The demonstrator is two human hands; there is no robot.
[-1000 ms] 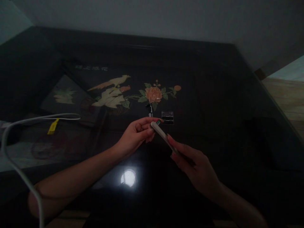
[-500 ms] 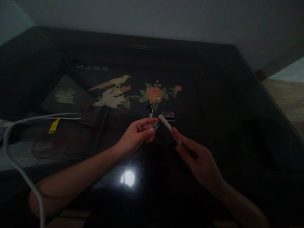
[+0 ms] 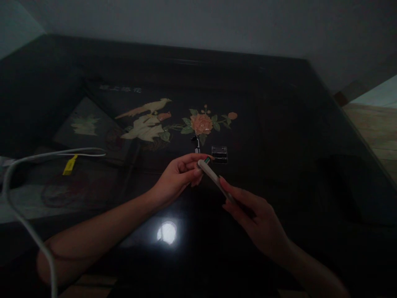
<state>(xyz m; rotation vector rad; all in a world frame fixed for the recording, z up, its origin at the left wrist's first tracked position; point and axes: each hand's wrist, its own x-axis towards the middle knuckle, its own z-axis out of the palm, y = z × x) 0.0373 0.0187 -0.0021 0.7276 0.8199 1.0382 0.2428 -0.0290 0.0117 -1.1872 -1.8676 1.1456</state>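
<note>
small, round-ended green stick (image 3: 207,159): partly hidden, left hand (image 3: 180,171). long pale bar (image 3: 212,174): near end hidden, right hand (image 3: 259,213). thick white cable (image 3: 53,278): cut off, bottom edge.

I see room on the counter (image 3: 279,161) right of the small clear case (image 3: 219,154); dark shape farther right, can't identify it. Gap between hands is blocked: pale stick (image 3: 214,176) runs from right hand (image 3: 263,215) to green piece (image 3: 207,159) in left hand (image 3: 178,176). Case sits just past them. Left side, white cable (image 3: 31,231) crosses before my forearm, yellow tag (image 3: 70,165) beyond.
</note>
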